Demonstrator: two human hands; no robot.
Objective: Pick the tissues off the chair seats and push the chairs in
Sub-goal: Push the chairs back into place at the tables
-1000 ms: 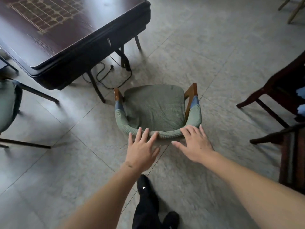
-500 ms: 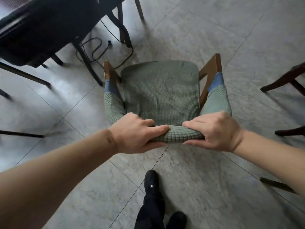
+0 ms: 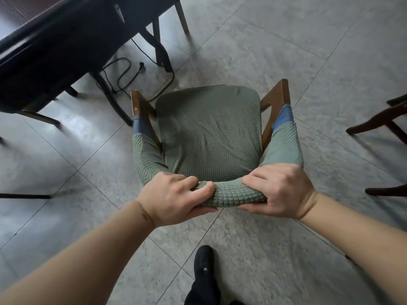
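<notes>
- Head view: your left hand (image 3: 174, 198) is wrapped over the curved backrest (image 3: 233, 194) of the green-covered chair (image 3: 209, 133), fingers curled over the top and thumb under the near side.
- Your right hand (image 3: 279, 190) clasps the same backrest just to the right, fingers over the top edge and thumb beneath; a short stretch of the waffle-textured cover shows between your two hands.
- The chair stands on the grey tiled floor (image 3: 286, 51) directly in front of you, its seat facing away from you toward the dark table (image 3: 55, 47) at upper left. It is apart from the table, with bare tile between the seat's front edge and the table legs.
- The seat cushion shows only its green cover. Brown wooden arm posts (image 3: 141, 108) rise at both sides, each with a blue band where the cover ends.
- A black power cable (image 3: 123, 73) loops on the floor under the table's near edge, its plug lying just past the loops.
- Parts of another dark wooden chair (image 3: 381, 122) show at the right edge, well apart from the green one.
- Your black shoe (image 3: 203, 267) is on the tile below the backrest, between your forearms.
</notes>
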